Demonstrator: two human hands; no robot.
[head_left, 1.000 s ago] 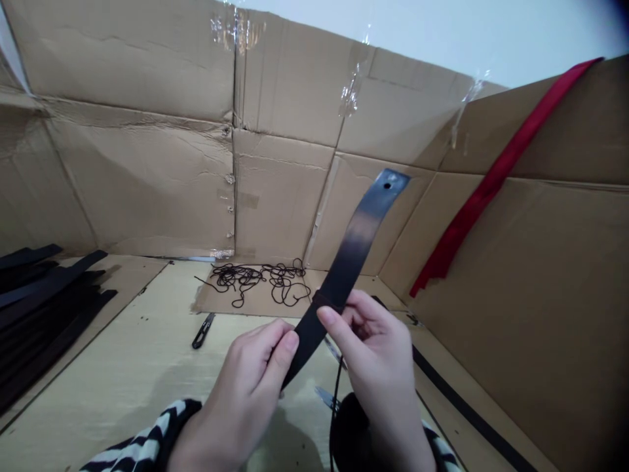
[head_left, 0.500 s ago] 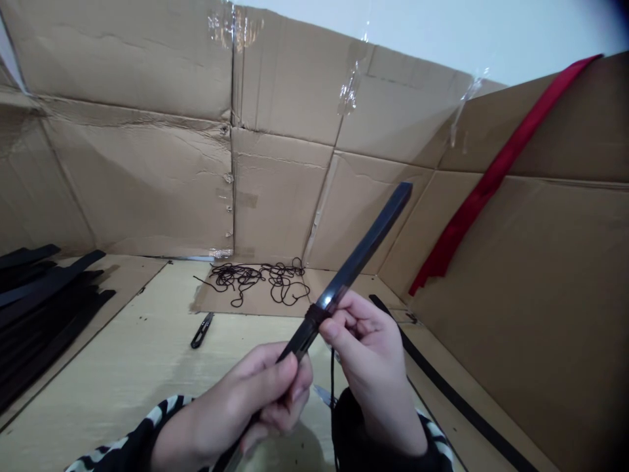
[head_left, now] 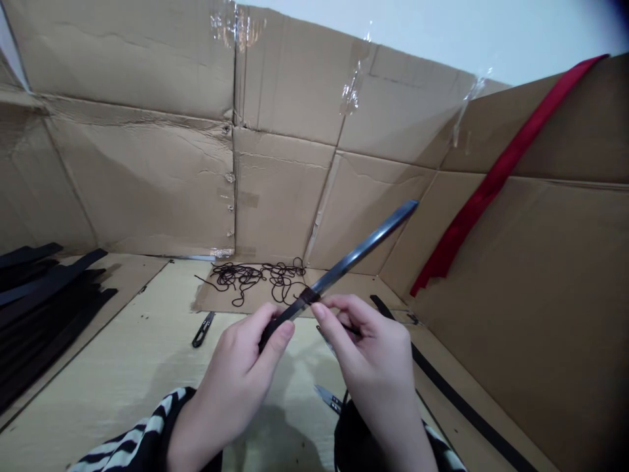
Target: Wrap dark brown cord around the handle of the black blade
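My left hand [head_left: 250,373] is closed round the lower part of a long, dark, glossy strip [head_left: 363,250], which slants up to the right. Thin dark cord is wound in a narrow band [head_left: 309,295] about the strip, just beyond my left fingers. At that band my right hand [head_left: 371,341] pinches with thumb and forefinger, its other fingers curled round the cord, part of which shows near my right sleeve. The strip's lower end is hidden by my left hand. Below my right hand lies a pair of silver-bladed snips [head_left: 327,398], partly covered by the sleeve.
A tangle of dark cord [head_left: 240,278] lies on cardboard at the back. Small black thread snips [head_left: 203,329] rest left of centre. Black strips [head_left: 54,308] are piled at left; another black strip [head_left: 466,410] runs along the right. A red ribbon [head_left: 491,180] hangs on the cardboard wall [head_left: 550,262].
The strip has tilted lower, and its cord band has shifted slightly left and up. My left hand has turned, back upward, and risen. The cord no longer hangs straight below my right hand.
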